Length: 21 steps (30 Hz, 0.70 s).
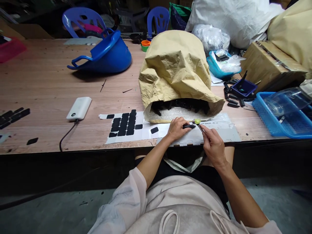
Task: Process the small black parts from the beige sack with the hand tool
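Note:
My left hand [177,128] is closed on a small, long black piece [189,126], which points to the right just above the table edge. In my right hand [214,143] is a slim metallic tool [201,128], gripped between thumb and fingers. A round yellow-green piece [197,121] sits at the tool's far end, close to the black piece; whether it is joined to the tool I cannot tell. Beneath both hands lies a whitish sheet [221,130]. Left of them, rows of black rounded pads [124,123] rest on white paper. One loose pad [154,130] lies nearer my left hand.
A yellowish sack [177,65] of black parts opens toward me, right behind my hands. On the left are a white power bank [79,108] with a cable and a tilted blue basin [112,55]. To the right stand a blue basket [270,120] and a cardboard box [270,68].

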Available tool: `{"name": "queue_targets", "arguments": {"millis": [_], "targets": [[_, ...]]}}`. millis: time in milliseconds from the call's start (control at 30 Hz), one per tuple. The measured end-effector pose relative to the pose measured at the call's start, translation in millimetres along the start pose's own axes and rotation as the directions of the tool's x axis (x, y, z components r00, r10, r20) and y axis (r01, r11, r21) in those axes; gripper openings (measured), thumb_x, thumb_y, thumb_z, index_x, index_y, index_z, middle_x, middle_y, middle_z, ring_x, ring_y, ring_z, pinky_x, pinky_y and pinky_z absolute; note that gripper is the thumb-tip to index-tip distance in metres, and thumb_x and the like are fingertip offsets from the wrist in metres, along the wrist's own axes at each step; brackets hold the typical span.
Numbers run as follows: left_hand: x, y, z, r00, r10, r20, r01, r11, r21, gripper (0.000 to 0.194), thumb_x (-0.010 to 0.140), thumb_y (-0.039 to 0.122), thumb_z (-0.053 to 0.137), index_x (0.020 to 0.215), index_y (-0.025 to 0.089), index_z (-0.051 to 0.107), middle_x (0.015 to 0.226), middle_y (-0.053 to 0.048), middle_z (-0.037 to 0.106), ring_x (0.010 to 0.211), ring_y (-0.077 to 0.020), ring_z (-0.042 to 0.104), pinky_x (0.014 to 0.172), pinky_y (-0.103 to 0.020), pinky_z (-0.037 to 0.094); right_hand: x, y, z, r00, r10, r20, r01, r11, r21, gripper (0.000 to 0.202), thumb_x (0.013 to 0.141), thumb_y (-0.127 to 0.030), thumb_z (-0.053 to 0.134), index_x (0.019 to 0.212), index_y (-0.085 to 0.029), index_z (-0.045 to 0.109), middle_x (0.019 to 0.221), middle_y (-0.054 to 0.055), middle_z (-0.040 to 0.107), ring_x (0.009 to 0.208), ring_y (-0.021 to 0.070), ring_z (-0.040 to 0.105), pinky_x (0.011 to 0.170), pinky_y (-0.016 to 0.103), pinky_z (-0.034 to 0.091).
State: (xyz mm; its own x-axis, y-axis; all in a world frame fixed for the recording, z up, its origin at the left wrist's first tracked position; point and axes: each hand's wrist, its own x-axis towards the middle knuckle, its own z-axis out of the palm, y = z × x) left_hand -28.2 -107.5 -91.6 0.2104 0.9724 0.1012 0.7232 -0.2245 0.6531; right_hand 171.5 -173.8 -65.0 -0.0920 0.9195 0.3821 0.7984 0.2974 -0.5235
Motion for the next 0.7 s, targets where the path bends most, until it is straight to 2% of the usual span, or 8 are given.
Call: {"name": "queue_targets", "arguments": {"millis": [133,233,300,367,500,633,700], "targets": [[-0.1,0.2,-0.6,1.000,0.002,0.001,-0.002,1.000,-0.005,0.016,0.089,0.032,0.080,0.104,0.026,0.080,0.102,-0.004,0.071,0.107,-0.0247,0.061,0.099,-0.040,0.047,-1.4,-5.6,4.8,0.998,-0.028,0.063,0.028,1.000,0.000,0.040,0.107,-0.032,0.045,0.139,-0.030,0.070,0.097,0.005,0.069,0.088,0.0199,0.067,0.075,0.030,0.051],[0.1,0.2,-0.8,1.000,-0.001,0.002,0.001,1.000,-0.014,0.016,0.088,0.032,0.081,0.103,0.027,0.080,0.101,-0.003,0.071,0.106,-0.0244,0.061,0.098,-0.039,0.048,1.5,0.9,7.4,0.995,-0.038,0.088,0.037,0.999,0.014,0.040,0.106,-0.032,0.045,0.138,-0.030,0.070,0.096,0.005,0.069,0.085,0.0203,0.066,0.076,0.031,0.052],[0.2,0.0,-0.3,1.000,0.001,-0.003,-0.001,1.000,-0.022,0.017,0.087,0.032,0.082,0.103,0.026,0.080,0.101,-0.003,0.071,0.106,-0.0246,0.062,0.099,-0.039,0.048,11.0,12.6,6.8,0.998,-0.045,0.047,0.046,0.999,-0.016,0.041,0.106,-0.034,0.045,0.140,-0.029,0.068,0.101,0.007,0.070,0.091,0.0218,0.066,0.079,0.033,0.051],[0.5,-0.4,0.7,1.000,0.003,-0.011,-0.003,1.000,-0.019,0.017,0.086,0.031,0.082,0.102,0.025,0.079,0.101,-0.004,0.071,0.107,-0.0249,0.062,0.101,-0.040,0.048,26.6,29.6,5.3,0.998,-0.055,0.012,0.056,0.990,-0.128,0.040,0.106,-0.035,0.047,0.137,-0.028,0.070,0.105,0.008,0.070,0.094,0.0229,0.064,0.078,0.033,0.048],[3.3,-2.4,2.2,1.000,0.008,-0.009,-0.008,1.000,-0.004,0.016,0.085,0.030,0.082,0.100,0.024,0.078,0.100,-0.004,0.071,0.107,-0.0254,0.063,0.102,-0.040,0.049,58.8,68.3,5.3,0.989,-0.120,0.083,0.142,0.922,-0.360,0.032,0.102,-0.031,0.052,0.121,-0.026,0.078,0.093,0.008,0.065,0.086,0.0225,0.055,0.075,0.034,0.039],[3.1,-0.8,-3.2,0.999,0.041,-0.008,-0.041,0.999,0.030,0.015,0.087,0.030,0.080,0.100,0.023,0.077,0.099,-0.005,0.071,0.105,-0.0261,0.063,0.099,-0.041,0.050,68.8,89.2,11.2,0.981,-0.169,0.096,0.193,0.899,-0.393,0.031,0.102,-0.030,0.052,0.120,-0.026,0.077,0.094,0.008,0.063,0.089,0.0233,0.049,0.076,0.034,0.035],[-6.7,5.1,-6.4,0.992,0.123,-0.016,-0.122,0.991,0.051,0.015,0.091,0.033,0.076,0.102,0.022,0.076,0.101,-0.007,0.071,0.105,-0.0264,0.063,0.098,-0.042,0.050,67.0,91.2,13.9,0.981,-0.174,0.086,0.193,0.901,-0.387,0.032,0.103,-0.031,0.051,0.121,-0.026,0.077,0.095,0.008,0.063,0.090,0.0236,0.049,0.077,0.034,0.035]]}}
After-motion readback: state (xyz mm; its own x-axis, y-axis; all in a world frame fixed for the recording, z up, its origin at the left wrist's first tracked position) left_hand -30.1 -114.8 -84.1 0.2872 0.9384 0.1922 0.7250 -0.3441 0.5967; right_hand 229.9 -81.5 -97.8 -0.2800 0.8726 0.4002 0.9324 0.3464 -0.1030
